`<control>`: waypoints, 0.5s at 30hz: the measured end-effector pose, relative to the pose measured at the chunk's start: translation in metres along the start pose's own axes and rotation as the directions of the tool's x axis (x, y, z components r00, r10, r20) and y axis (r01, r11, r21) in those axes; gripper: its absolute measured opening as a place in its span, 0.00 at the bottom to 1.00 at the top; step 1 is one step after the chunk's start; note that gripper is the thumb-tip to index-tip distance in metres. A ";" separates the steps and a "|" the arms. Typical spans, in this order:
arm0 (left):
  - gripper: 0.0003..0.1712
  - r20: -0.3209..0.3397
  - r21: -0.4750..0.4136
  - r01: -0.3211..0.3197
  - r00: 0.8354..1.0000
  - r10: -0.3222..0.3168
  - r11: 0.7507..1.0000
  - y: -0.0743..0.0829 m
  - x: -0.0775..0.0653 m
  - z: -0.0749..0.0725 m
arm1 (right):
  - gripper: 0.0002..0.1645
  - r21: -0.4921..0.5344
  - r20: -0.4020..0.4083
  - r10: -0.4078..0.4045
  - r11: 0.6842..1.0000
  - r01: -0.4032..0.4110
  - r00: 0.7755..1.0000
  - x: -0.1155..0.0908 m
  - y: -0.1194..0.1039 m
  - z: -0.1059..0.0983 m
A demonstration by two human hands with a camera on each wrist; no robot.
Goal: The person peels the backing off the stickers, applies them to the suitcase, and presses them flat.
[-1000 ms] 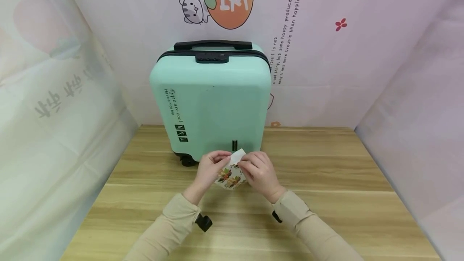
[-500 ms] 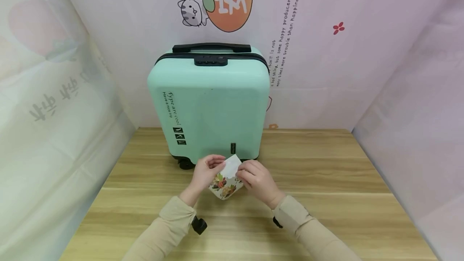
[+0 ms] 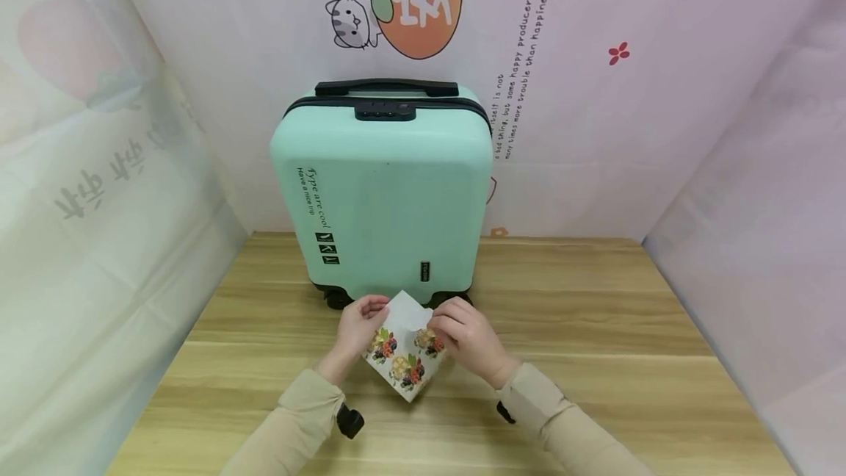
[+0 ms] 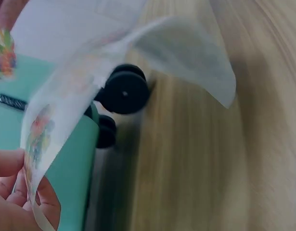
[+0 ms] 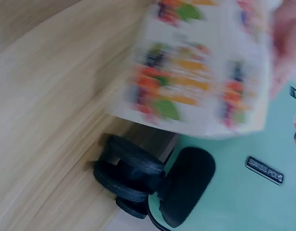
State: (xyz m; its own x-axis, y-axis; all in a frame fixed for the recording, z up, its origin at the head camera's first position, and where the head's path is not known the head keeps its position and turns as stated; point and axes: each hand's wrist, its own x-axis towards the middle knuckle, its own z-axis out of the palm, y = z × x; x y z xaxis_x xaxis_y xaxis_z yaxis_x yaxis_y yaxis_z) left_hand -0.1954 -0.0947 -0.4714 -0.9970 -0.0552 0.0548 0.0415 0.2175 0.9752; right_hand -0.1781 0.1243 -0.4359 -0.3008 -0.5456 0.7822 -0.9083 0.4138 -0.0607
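A thin sheet of stickers [image 3: 405,350], white with printed clusters of fruit, hangs tilted in front of the suitcase. My left hand [image 3: 360,333] pinches its left side between thumb and fingers; the left wrist view shows the sheet [image 4: 66,101] curling away from that grip. My right hand [image 3: 465,333] is bent at the sheet's upper right edge. A small fruit sticker [image 4: 3,53] is pinched at its fingertips, apart from the sheet in the left wrist view. In the right wrist view the sheet [image 5: 200,86] is blurred.
A mint-green suitcase [image 3: 390,197] with black wheels [image 5: 133,168] stands upright behind the hands, against a printed cloth backdrop [image 3: 568,94]. Under the hands is a wood-grain table [image 3: 581,388]. Cloth walls rise at the left and right.
My left hand has moved left and toward me with the sheet, so more of its printed face shows. The right hand has shifted only slightly. The suitcase stays in place.
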 end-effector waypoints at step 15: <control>0.12 -0.119 0.076 0.198 0.975 -0.188 0.977 -0.053 0.000 -0.031 | 0.11 0.318 0.010 0.465 0.838 -0.444 0.885 0.018 -0.003 -0.013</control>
State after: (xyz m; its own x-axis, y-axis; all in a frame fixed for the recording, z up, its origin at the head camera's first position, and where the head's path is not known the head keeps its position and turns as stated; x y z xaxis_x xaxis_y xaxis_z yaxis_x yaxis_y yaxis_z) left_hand -0.1960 -0.1364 -0.5162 -0.9720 -0.2104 -0.1048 -0.1618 0.2759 0.9475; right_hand -0.1771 0.1231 -0.4139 -0.6915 -0.2975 0.6583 -0.7200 0.3574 -0.5948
